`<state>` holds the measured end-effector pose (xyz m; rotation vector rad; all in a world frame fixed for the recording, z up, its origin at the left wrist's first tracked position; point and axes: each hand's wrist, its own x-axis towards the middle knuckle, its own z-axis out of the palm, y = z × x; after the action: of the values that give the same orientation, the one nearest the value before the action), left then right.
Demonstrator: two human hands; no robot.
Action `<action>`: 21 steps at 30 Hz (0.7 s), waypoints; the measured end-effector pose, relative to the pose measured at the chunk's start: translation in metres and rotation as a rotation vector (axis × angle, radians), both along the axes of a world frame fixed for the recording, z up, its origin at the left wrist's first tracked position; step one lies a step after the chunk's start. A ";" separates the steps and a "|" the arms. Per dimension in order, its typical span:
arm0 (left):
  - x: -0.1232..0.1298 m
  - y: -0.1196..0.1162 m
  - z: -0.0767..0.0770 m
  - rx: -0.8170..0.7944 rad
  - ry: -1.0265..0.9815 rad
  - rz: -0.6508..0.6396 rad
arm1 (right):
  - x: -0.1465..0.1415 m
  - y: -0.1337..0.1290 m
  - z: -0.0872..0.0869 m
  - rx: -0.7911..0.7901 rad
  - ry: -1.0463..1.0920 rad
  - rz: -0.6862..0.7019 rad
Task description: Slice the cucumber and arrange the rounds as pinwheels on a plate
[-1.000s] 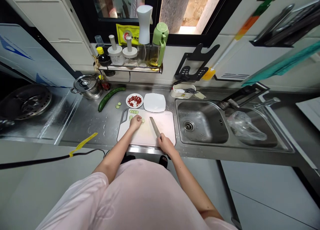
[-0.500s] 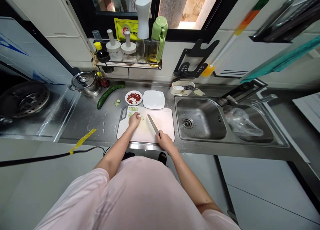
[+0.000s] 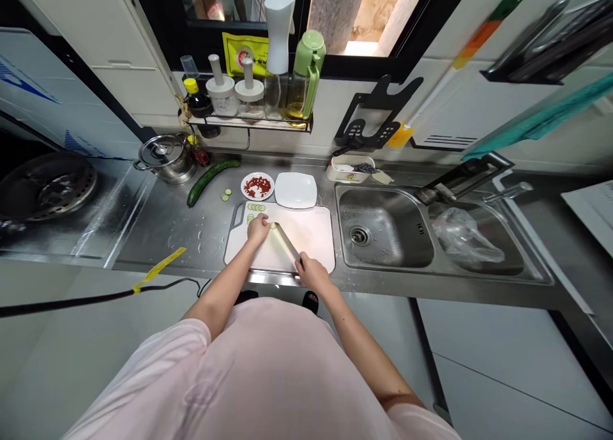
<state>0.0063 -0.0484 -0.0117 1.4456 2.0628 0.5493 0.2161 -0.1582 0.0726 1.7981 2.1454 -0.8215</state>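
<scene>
On the steel surface (image 3: 153,235), a lidded pot (image 3: 165,159) stands at far left, then a long cucumber (image 3: 211,181) lies aslant with two slices (image 3: 225,196) just beside it. A small plate of chopped red chili (image 3: 257,186) sits behind the cutting board (image 3: 311,235), and a row of cucumber slices (image 3: 255,207) lies along the board's far left part. The left hand (image 3: 258,229) rests on the board, fingers curled down over something they hide, with a slice showing just past the fingertips. The right hand (image 3: 313,275) is closed round the handle of the knife (image 3: 285,243), its blade tilted, tip near those fingertips. A white plate (image 3: 295,190) sits behind the board, then comes the sink (image 3: 378,229), with a plastic bag (image 3: 467,237) in its right basin
</scene>
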 end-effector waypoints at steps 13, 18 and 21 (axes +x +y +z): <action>0.002 0.000 0.009 -0.039 0.016 -0.005 | 0.000 0.000 -0.009 -0.027 -0.034 0.024; 0.001 0.000 0.007 -0.035 0.009 -0.007 | -0.001 0.001 -0.010 -0.027 -0.034 0.029; 0.000 0.001 0.006 -0.031 0.004 -0.008 | -0.002 0.002 -0.011 -0.041 -0.034 0.033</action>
<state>0.0068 -0.0474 -0.0058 1.4378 2.0586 0.5090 0.2144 -0.1563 0.0621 1.7396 2.1155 -0.8147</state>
